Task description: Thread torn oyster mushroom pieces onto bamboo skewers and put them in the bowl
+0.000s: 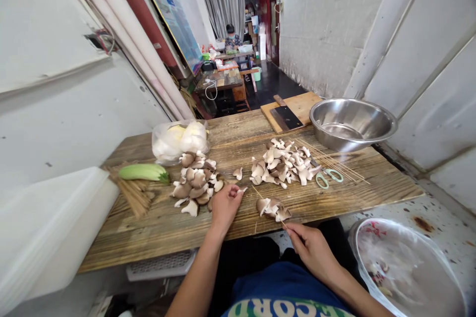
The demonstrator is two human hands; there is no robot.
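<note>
My right hand (310, 242) is closed on the lower end of a thin wooden skewer (256, 191). Several oyster mushroom pieces (273, 208) are threaded along it, just above the table's near edge. To its left, my left hand (226, 208) pinches a small mushroom piece (242, 189), mostly covered by the fingers. Beside that hand lies a heap of whole oyster mushrooms (195, 183). A second heap of torn mushroom pieces (282, 163) sits beyond the skewer. One loose mushroom piece (238, 173) rests between the heaps.
Green-handled scissors (329, 177) and bare skewers (340, 165) lie right, near a steel bowl (353, 126). A cleaver (286, 117) rests on a cutting board (301, 106). Left are a green vegetable (143, 172), a skewer bundle (136, 195) and a plastic bag (180, 141). A lined bin (405, 267) stands lower right.
</note>
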